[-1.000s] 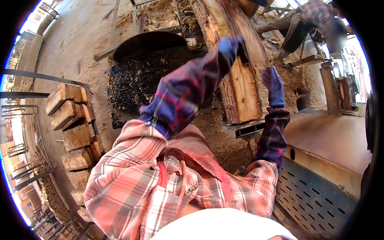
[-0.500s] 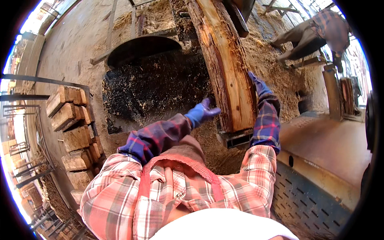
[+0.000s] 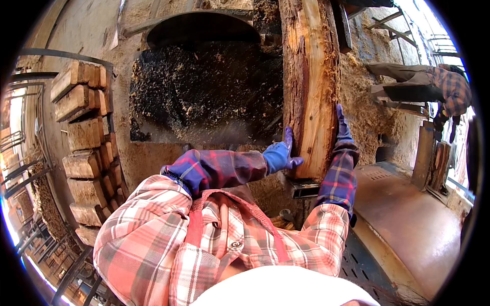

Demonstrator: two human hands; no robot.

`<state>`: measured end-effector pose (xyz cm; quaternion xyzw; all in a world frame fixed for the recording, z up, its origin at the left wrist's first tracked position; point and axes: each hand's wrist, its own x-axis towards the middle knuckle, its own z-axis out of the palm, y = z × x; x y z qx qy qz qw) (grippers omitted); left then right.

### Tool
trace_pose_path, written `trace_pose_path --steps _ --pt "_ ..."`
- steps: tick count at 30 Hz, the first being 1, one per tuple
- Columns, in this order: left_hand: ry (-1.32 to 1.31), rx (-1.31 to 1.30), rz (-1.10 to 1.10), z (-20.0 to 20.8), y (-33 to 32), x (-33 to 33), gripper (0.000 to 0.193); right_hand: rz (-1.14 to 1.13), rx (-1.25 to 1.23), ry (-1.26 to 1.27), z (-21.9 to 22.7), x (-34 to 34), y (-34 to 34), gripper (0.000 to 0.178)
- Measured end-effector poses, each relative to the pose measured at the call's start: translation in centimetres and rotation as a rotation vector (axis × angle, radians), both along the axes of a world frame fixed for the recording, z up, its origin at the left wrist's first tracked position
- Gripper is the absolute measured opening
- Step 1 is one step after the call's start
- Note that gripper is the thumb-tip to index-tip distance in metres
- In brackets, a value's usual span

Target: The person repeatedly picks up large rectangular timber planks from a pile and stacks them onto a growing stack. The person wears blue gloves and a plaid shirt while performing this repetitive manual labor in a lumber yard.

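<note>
One rough beam (image 3: 314,112) noted lying lengthwise ahead, near end over a metal support (image 3: 304,190). Flanked by left hand (image 3: 278,155) at the left side near that end, grip apart, digits spread, and by right hand (image 3: 343,126) laid along the right side, grip also apart, digits extended, not wrapped round. See also black sheet (image 3: 204,94) left, stacked blocks (image 3: 84,133) farther left, metal plate (image 3: 403,209) right, co-worker (image 3: 451,91) bent over farther off.

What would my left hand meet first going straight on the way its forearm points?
Probably the rough-edged timber, just to the right of your left hand; they may already touch, as depth is unclear.
</note>
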<state>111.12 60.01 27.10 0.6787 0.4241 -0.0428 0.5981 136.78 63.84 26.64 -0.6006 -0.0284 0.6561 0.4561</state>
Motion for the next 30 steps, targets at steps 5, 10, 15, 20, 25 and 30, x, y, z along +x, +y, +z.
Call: trace_pose_path --steps 5,10,15,20,25,30 --pt "-0.046 0.010 0.073 -0.3 0.2 -4.9 0.113 -0.013 0.022 -0.015 0.2 -5.5 0.9 0.063" --pt "0.001 0.023 0.065 0.3 0.8 -11.7 0.111 -0.005 0.040 0.025 1.1 -12.5 1.1 0.061" --pt "-0.037 -0.012 0.081 1.1 1.7 -17.8 0.108 -0.021 0.070 -0.012 0.1 -17.6 1.9 0.060" --pt "-0.218 0.002 0.197 0.4 1.5 -22.8 0.108 0.017 0.145 -0.126 -1.2 -21.5 2.8 0.059" --pt "-0.043 0.000 0.099 -0.7 2.3 -26.9 0.116 0.029 0.174 -0.186 -1.2 -25.6 3.0 0.059" --pt "-0.021 0.009 0.086 -0.9 2.6 -30.7 0.114 0.060 0.268 -0.309 -1.2 -29.4 3.9 0.059"
